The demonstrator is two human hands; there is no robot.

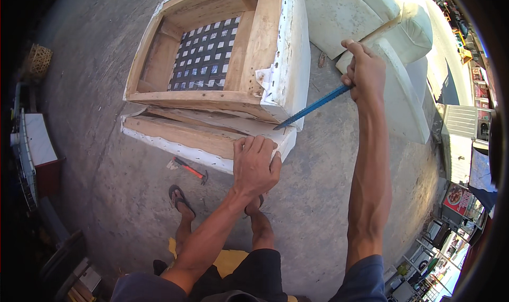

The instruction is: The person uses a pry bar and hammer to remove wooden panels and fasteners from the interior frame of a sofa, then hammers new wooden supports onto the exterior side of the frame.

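A blue ridged bar with a narrow dark tip point(321, 106) is gripped near its upper end by my right hand point(365, 71). Its tip points down-left and reaches the gap at the right end of the wooden rail point(183, 133), close to the white-covered corner. My left hand point(255, 165) presses over that end of the rail, its fingers curled across the top. Just beyond lies an upturned wooden seat frame point(258, 42), covered outside in white material with staples along the edge. Black and pale woven webbing point(205, 55) shows inside it.
On the concrete by my feet lies a hammer with a red-orange handle point(190, 168). White upholstered pieces point(392, 85) lean together at the far right. A woven basket point(38, 60) stands at the far left, above a white-topped piece point(40, 138). Yellow material point(230, 260) lies beneath me.
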